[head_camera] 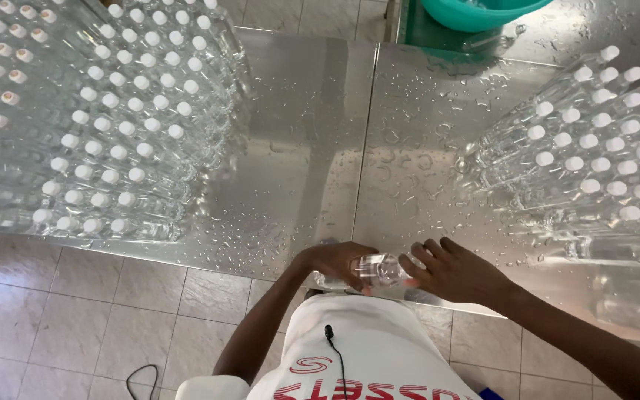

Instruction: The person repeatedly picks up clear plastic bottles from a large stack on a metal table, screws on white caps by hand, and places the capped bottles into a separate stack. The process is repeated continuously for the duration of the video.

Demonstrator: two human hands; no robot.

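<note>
A clear plastic bottle [376, 270] stands at the near edge of the wet steel table [312, 148], close to my chest. My left hand [335, 261] wraps its left side. My right hand [459, 271] touches its right side with fingers spread over the top. Whether the bottle has a cap is hidden by my fingers.
Several clear bottles with white caps [105, 118] stand packed on the table's left. Another packed group [609, 163] stands on the right. A teal basin [483, 11] sits at the far edge. Tiled floor [75, 311] lies below the table's near edge.
</note>
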